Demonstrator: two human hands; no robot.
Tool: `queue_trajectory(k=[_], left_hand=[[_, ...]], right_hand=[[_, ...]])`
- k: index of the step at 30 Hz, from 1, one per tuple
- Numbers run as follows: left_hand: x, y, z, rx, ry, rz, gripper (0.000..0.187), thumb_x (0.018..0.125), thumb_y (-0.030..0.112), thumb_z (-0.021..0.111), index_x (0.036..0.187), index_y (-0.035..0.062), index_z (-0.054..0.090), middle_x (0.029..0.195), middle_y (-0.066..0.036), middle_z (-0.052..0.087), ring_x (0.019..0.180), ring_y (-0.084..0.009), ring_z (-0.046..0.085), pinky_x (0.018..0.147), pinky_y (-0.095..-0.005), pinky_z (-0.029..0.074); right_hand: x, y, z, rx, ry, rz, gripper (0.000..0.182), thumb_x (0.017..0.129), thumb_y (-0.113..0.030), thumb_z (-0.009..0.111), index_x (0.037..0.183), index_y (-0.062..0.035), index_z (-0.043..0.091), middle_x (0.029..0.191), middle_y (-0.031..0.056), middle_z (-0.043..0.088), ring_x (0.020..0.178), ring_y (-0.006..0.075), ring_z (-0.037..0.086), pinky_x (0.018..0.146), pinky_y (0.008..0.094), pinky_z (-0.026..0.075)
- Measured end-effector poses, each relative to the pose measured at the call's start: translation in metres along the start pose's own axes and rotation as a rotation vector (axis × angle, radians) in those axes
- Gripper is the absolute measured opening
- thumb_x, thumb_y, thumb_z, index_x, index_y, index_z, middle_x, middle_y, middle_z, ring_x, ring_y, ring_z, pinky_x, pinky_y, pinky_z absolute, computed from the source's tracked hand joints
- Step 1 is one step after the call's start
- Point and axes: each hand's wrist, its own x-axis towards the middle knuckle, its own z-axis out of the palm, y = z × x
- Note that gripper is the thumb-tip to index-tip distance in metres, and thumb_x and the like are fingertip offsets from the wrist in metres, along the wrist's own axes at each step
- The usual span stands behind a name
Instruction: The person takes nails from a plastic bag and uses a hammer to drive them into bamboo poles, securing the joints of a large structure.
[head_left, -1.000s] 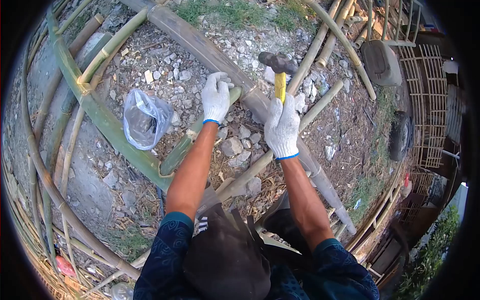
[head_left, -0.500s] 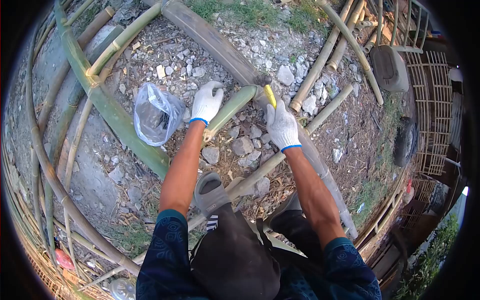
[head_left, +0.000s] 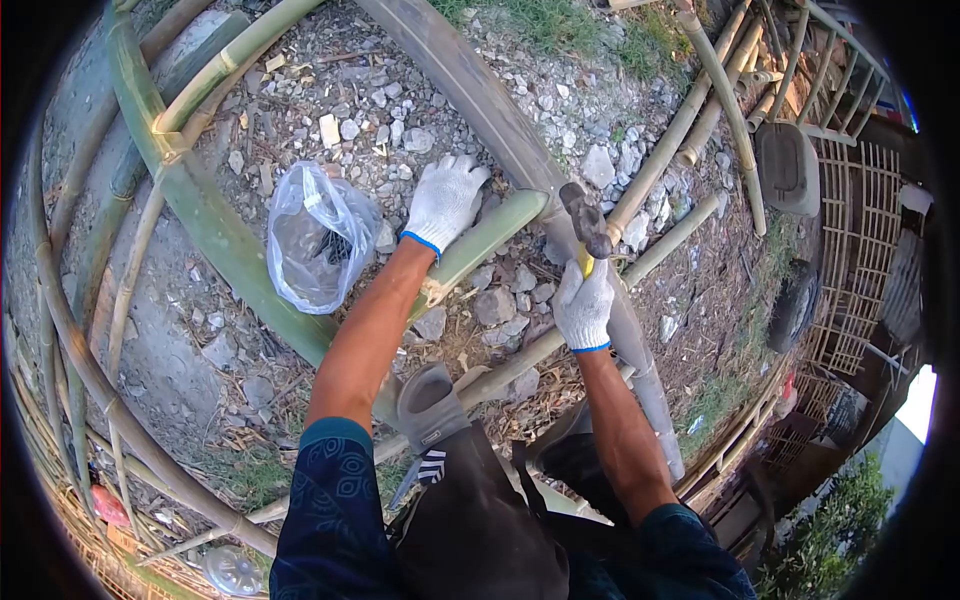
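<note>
My right hand (head_left: 584, 305), in a white knit glove with a blue cuff, is closed round the yellow handle of a hammer (head_left: 588, 222). The dark hammer head is raised over the grey bamboo pole (head_left: 480, 100), close to the end of a short green bamboo piece (head_left: 495, 235). That piece meets the grey pole at an angle. My left hand (head_left: 447, 203), gloved the same way, is just beside the green piece with its fingers partly spread and nothing seen in them. A clear plastic bag (head_left: 318, 240) with dark contents sits left of it.
A thick green bamboo pole (head_left: 215, 215) and several others lie on the left. More poles (head_left: 680, 130) lie at the upper right, near a grey jerrycan (head_left: 788, 168), a tire (head_left: 795, 305) and a bamboo lattice (head_left: 865, 240). Stones (head_left: 494, 306) cover the ground.
The hammer has come up and right, its head now showing large above my right hand. My left hand has shifted slightly right, its fingers more spread. The view has turned a little.
</note>
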Motion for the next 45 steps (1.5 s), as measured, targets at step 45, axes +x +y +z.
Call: queue_trajectory(k=[45], left_hand=[[-0.010,0.004,-0.009,-0.002,0.084,-0.155,0.012,0.082,0.018,0.069,0.089,0.0115,0.077,0.114,-0.012,0.064,0.116,-0.0362,0.057,0.101,-0.0533,0.043]], right_hand=[[0.000,0.014,-0.004,-0.007,-0.296,0.049,0.042,0.105,-0.031,0.063,0.124,0.0059,0.055,0.075,0.0305,0.067,0.072,0.0507,0.068,0.064,0.0589,0.053]])
